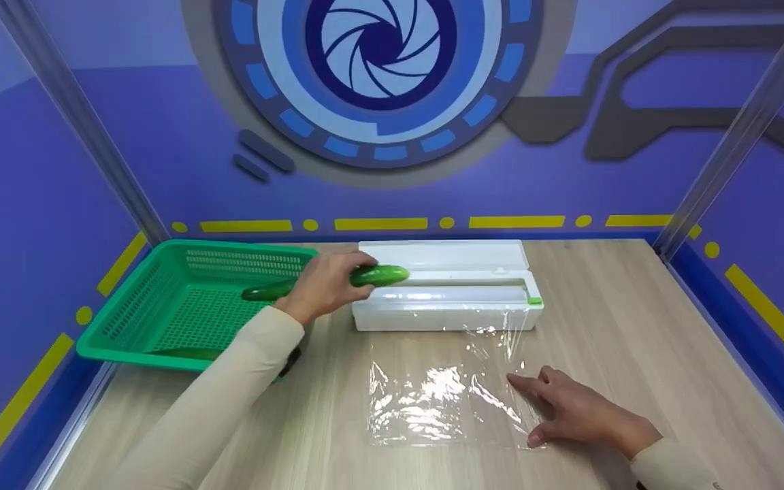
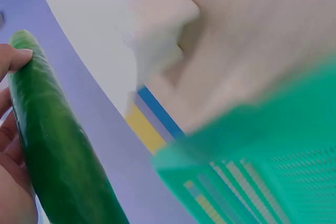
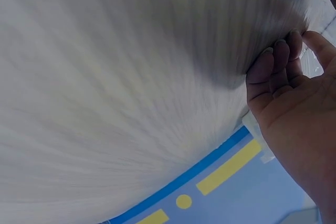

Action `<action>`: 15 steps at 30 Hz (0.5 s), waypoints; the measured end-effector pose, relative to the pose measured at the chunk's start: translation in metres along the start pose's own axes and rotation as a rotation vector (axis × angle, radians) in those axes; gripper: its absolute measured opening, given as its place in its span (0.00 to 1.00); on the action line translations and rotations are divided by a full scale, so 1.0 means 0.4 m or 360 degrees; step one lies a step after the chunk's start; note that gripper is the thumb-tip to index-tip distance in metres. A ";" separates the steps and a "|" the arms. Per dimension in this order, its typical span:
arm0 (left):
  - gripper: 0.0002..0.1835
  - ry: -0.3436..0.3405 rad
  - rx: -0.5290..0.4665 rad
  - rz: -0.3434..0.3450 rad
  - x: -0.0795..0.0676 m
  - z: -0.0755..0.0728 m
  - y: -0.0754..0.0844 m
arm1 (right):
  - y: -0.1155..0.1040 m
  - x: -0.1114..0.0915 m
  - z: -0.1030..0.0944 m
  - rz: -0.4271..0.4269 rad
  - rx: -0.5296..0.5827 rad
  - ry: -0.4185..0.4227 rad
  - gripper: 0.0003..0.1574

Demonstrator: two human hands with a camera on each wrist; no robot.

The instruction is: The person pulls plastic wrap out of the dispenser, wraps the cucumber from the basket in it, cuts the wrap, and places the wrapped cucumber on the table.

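My left hand [image 1: 327, 282] grips a long green cucumber [image 1: 382, 275], raised between the green basket and the white cling film box [image 1: 443, 320]. In the left wrist view the thumb lies over one end of the cucumber [image 2: 60, 140] and the fingers wrap its side. A clear sheet of cling film [image 1: 426, 408] runs from the roll in the open box onto the table toward me. Its right edge is under my right hand [image 1: 576, 412], whose index finger and thumb are spread and touch the film. In the right wrist view the other fingers [image 3: 262, 69] rest slightly bent near the tabletop.
The green plastic basket [image 1: 126, 358] stands at the left, with another cucumber [image 1: 191, 353] partly hidden behind its near rim. A small green piece [image 1: 535, 301] sits at the box's right end. Blue-purple printed panels [image 1: 399, 201] enclose the wooden table [image 1: 637, 327].
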State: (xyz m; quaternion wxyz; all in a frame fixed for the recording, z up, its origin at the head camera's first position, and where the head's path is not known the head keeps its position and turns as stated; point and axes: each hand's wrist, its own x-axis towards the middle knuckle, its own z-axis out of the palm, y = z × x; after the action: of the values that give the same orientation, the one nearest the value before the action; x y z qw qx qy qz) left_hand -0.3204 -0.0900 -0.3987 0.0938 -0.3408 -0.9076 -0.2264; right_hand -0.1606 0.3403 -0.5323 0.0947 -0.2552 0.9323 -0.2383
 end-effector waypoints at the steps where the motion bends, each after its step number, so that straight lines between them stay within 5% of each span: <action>1: 0.18 0.0001 -0.0014 0.0030 0.001 0.006 0.012 | 0.000 0.000 0.000 0.0005 -0.0001 -0.0001 0.64; 15: 0.16 -0.0059 -0.0205 0.0257 -0.004 0.085 0.140 | 0.002 -0.002 -0.001 0.0022 -0.0027 0.0003 0.65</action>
State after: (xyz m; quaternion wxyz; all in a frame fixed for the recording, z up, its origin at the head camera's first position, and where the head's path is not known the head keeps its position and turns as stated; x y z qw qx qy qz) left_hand -0.2825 -0.0374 -0.4097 0.0728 -0.4223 -0.8623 -0.2698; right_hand -0.1605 0.3416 -0.5322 0.0932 -0.2494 0.9361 -0.2299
